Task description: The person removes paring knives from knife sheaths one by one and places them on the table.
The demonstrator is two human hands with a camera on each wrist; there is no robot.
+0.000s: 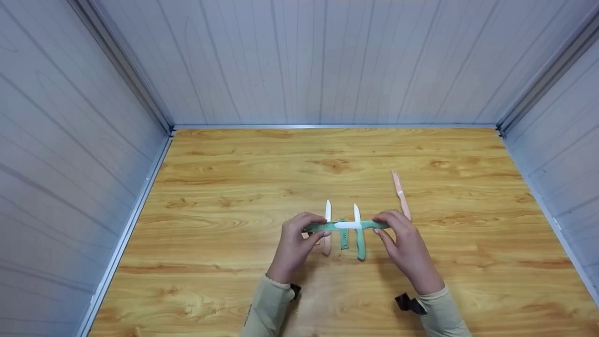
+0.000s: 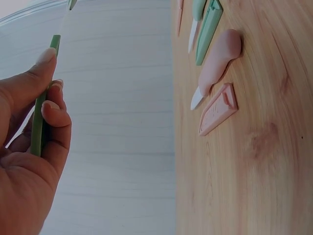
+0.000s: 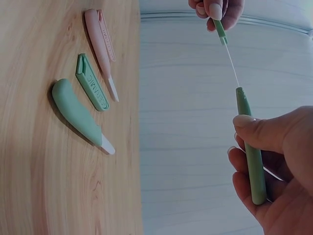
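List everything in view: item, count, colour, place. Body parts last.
Walls: 3, pale, left, back and right
Table: 1, yellow-brown wood, between the walls
Raised knife: 1, green and white, above the table
Raised sheath: 1, green, at the raised knife's blade end
Bare green knife: 1, green and white, on table
Bare pink knife: 1, pink and white, left of bare green knife
Loose green sheath: 1, green, between the bare knives
Loose pink sheath: 1, pink, beside bare pink knife
Outlying knife: 1, pink with white middle, farther right on table
Wrist pieces: 2, black, one per wrist
Sleeves: 2, beige, on the forearms
Left hand: 1, bare, pinching raised sheath
Right hand: 1, bare, gripping raised knife's handle
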